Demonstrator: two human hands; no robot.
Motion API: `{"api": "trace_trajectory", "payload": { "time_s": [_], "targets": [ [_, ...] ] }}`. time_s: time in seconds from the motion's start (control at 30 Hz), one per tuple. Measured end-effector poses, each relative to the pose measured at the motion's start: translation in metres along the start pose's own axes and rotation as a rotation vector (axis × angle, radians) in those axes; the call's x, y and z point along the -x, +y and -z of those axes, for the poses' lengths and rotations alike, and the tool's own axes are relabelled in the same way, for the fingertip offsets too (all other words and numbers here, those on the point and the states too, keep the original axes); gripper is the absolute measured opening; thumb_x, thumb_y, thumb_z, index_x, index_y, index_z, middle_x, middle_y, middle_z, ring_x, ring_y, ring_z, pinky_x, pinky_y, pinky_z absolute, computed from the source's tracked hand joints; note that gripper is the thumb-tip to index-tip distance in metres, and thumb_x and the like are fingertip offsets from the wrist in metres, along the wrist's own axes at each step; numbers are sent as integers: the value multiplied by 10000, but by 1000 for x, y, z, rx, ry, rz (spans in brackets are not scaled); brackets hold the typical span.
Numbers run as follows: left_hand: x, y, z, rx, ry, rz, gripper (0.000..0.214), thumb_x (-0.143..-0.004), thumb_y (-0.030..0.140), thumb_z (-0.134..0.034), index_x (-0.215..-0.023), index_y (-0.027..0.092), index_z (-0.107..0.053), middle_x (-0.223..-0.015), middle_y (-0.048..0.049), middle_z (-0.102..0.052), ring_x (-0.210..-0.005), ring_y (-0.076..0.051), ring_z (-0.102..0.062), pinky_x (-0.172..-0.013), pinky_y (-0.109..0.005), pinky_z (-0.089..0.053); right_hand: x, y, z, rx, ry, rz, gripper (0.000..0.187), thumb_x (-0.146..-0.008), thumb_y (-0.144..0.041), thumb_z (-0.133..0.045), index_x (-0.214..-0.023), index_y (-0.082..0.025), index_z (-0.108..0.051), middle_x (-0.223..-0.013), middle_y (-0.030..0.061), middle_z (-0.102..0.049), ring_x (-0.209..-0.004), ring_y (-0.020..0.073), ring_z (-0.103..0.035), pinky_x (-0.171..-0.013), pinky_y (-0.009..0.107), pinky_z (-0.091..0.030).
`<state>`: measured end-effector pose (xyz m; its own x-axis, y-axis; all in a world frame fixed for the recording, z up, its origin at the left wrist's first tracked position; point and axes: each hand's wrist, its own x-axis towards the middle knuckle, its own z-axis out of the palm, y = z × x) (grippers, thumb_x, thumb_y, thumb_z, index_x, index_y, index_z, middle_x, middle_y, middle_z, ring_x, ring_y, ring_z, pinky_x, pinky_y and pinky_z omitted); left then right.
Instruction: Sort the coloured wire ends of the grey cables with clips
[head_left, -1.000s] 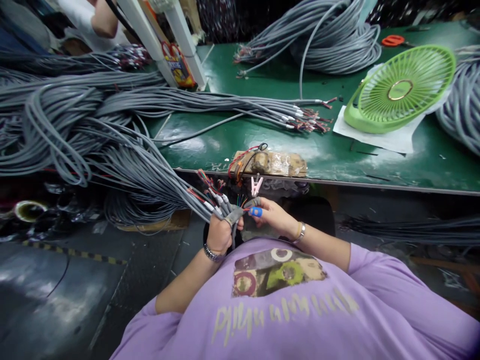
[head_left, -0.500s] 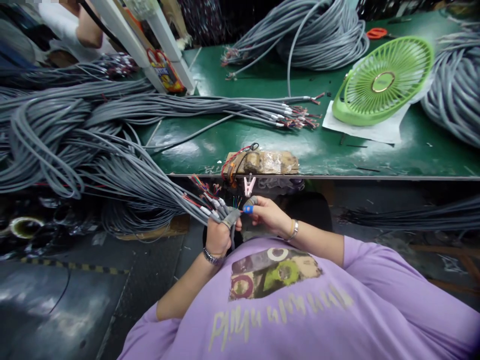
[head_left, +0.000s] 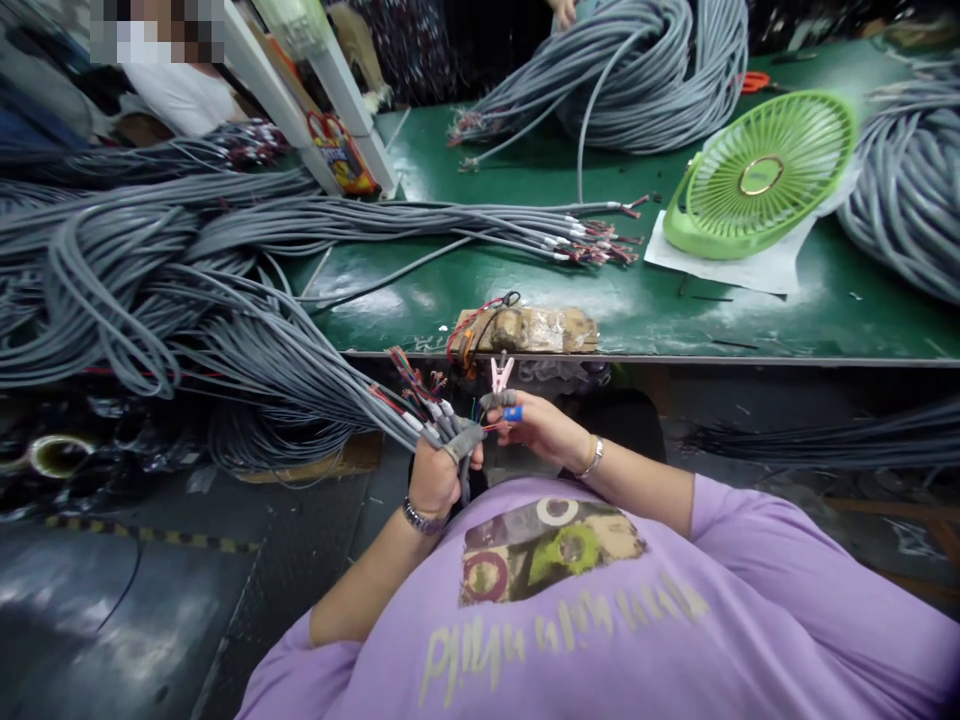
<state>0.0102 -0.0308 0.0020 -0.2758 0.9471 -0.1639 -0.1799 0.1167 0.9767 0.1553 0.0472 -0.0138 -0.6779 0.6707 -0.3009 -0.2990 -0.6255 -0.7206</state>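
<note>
My left hand (head_left: pixel 436 478), a grey cover on its thumb, is closed around the end of a bundle of grey cables (head_left: pixel 345 385). Stripped ends with thin coloured wires (head_left: pixel 411 376) fan out above it. Just to the right, my right hand (head_left: pixel 551 432) has its fingers bent close to the left thumb, with a grey cover and a blue band on the fingers. Thin reddish wires (head_left: pixel 494 427) run from the left thumb to these fingertips, which pinch at the wires. A pink clip (head_left: pixel 501 375) stands just beyond, at the bench edge.
On the green bench (head_left: pixel 405 310) lie a wooden piece (head_left: pixel 559 328), more stripped cables (head_left: pixel 517 232), a coiled cable bundle (head_left: pixel 637 85) and a green fan (head_left: pixel 761 180) on white paper. Another coil (head_left: pixel 911 200) is at right. A white post (head_left: pixel 352 110) rises at left. Another person's hand (head_left: pixel 564 12) is at the far coil.
My right fingers have shifted slightly up and right, and the reddish wires now show more between the hands. My left hand keeps its hold. A co-worker's hand has appeared at the far coil.
</note>
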Motion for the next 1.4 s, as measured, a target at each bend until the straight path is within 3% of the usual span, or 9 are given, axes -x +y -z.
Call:
{"api": "trace_trajectory", "payload": {
  "time_s": [0.07, 0.13, 0.3, 0.7, 1.03, 1.17, 1.4],
  "targets": [
    [0, 6, -1, 26, -59, 15, 228, -706, 286, -698, -566, 161, -568, -453, 29, -533, -399, -81, -464, -401, -200, -364, -5, -3, 8, -114, -10, -6, 217, -752, -332, -647, -896, -171, -625, -869, 34, -649, -650, 102, -550, -647, 255, -494],
    [-2, 10, -4, 39, -132, 36, 213, -707, 286, -704, -590, 158, -582, -452, 24, -543, -394, -84, -466, -398, -202, -359, -11, -7, 15, -169, 6, -33, 304, -828, -458, -575, -878, -162, -625, -852, 45, -648, -644, 107, -553, -637, 249, -486],
    [-11, 11, -15, 3, -200, 50, 210, -723, 274, -712, -600, 147, -599, -459, 11, -569, -402, -86, -485, -415, -204, -380, -30, -15, 16, -159, -6, -26, 473, -849, -616, -508, -869, -158, -625, -792, 36, -632, -612, 100, -535, -606, 221, -464],
    [-22, 7, -23, 30, -91, 92, 232, -677, 321, -737, -595, 142, -613, -457, 12, -577, -396, -88, -500, -405, -197, -404, -49, -12, 3, -380, -25, -71, 479, -879, -592, -487, -852, -138, -638, -696, 33, -666, -577, 122, -564, -574, 237, -453],
    [-19, 3, -18, -16, -141, 119, 235, -705, 296, -718, -566, 141, -610, -451, 12, -573, -396, -87, -492, -419, -204, -393, -49, -15, -5, -471, 71, -38, 342, -920, -432, -524, -791, -135, -633, -577, -1, -623, -496, 103, -539, -522, 211, -456],
    [-16, 3, -16, -25, -161, 98, 251, -718, 293, -704, -548, 141, -599, -448, 10, -569, -396, -87, -488, -425, -207, -388, -48, -13, -4, -464, 72, -44, 372, -923, -470, -499, -809, -140, -626, -597, -3, -621, -511, 102, -545, -520, 210, -465],
    [-13, 6, -14, 5, -194, 100, 211, -713, 273, -704, -576, 141, -613, -448, 9, -570, -390, -88, -477, -409, -204, -369, -47, -5, 3, -429, -45, -66, 491, -869, -636, -460, -838, -168, -604, -694, 13, -638, -551, 104, -535, -532, 222, -458]
  ]
}}
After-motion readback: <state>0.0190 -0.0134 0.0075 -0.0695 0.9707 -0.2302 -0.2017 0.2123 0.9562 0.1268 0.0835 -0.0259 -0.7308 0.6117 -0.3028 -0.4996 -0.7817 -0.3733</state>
